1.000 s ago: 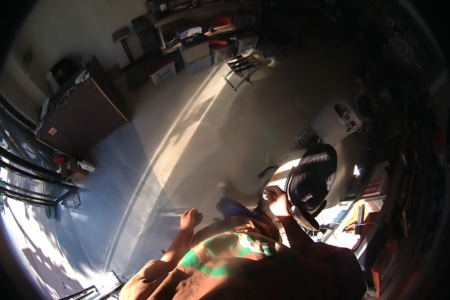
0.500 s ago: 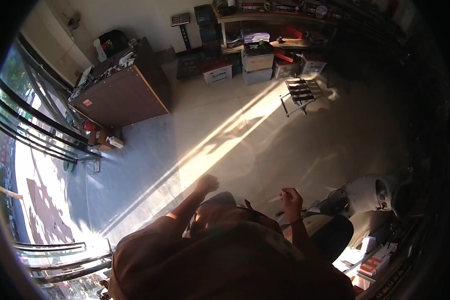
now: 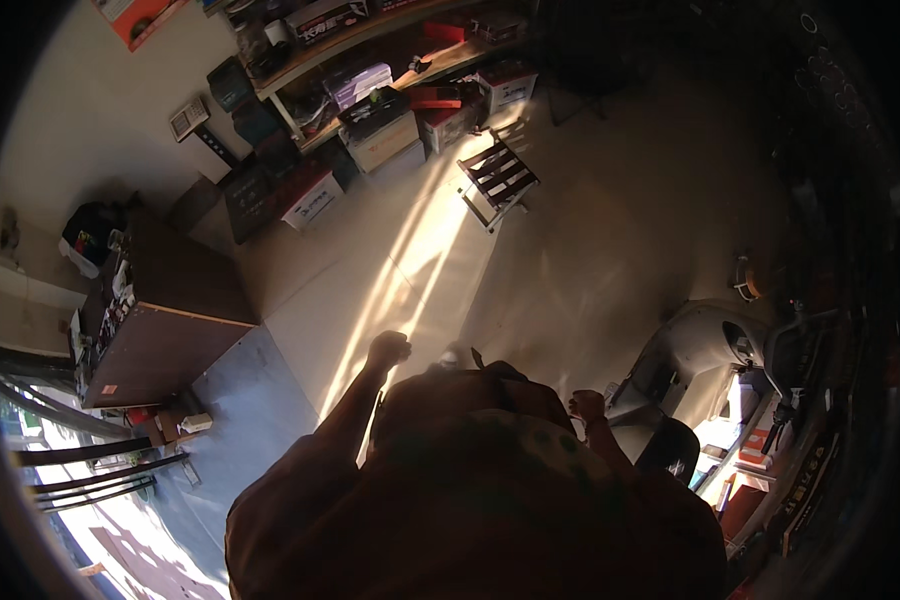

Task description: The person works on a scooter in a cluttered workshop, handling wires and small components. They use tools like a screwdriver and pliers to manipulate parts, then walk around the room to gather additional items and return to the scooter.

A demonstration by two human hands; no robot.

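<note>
My left hand is curled into a loose fist in front of my body, above the sunlit strip of floor. No object shows in it. My right hand hangs lower by my right side, its fingers bent inward and dark in shadow, with nothing visible in them. It is nearest to a grey motor scooter with a black seat. Neither hand appears to touch anything. Ahead of me on the floor stands a small folding stool with dark slats.
A brown desk stands on the left, near the bright doorway. Along the far wall are a wooden shelf, stacked boxes and a platform scale. More boxes lie beyond the scooter on the right.
My view has turned to the right, so the desk and shelf sit further left. The stool looks closer. My right hand has dropped lower; my left stays raised in a fist.
</note>
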